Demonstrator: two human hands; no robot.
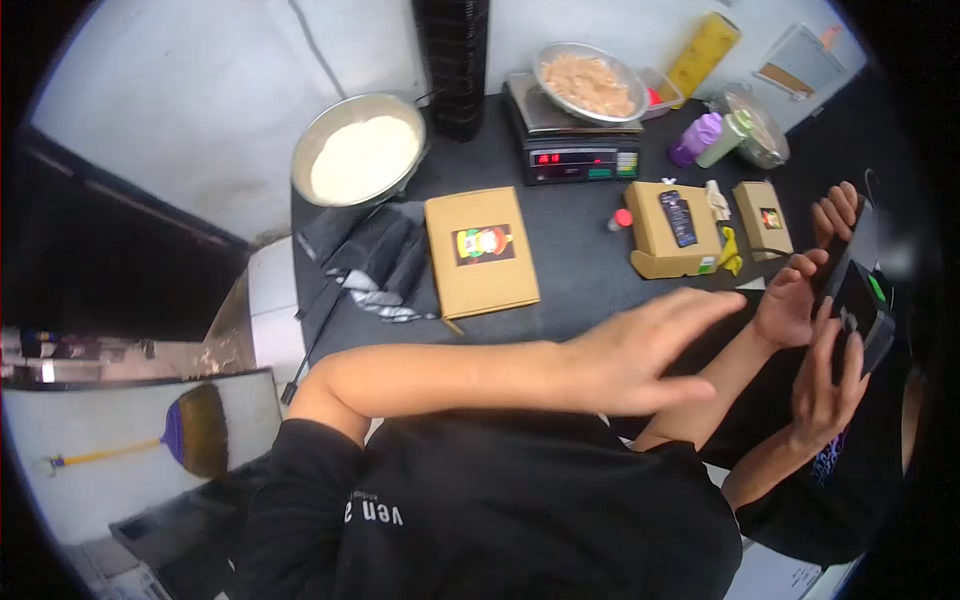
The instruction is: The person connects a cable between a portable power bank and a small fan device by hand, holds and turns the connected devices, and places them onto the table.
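My left hand [655, 350] reaches across my body to the right, fingers stretched out and nothing in it. My right hand [785, 305] is raised at the right, palm showing and fingers loosely bent, close beside a dark flat device [850, 300]. Another person's hands, one at its upper edge and a hand [830, 375] at its lower edge, hold that device. Beyond my left hand lie a cardboard box with a cartoon sticker [485, 250] and a smaller cardboard box [665, 250] with a phone [678, 218] on top.
At the back of the black table [580, 255] stands a digital scale [578, 160] bearing a bowl of pale pinkish pieces [590, 85]. A bowl of white powder [362, 150] is at the left. Bottles [697, 138], a red-capped jar [620, 219] and black fabric [375, 255] are also there.
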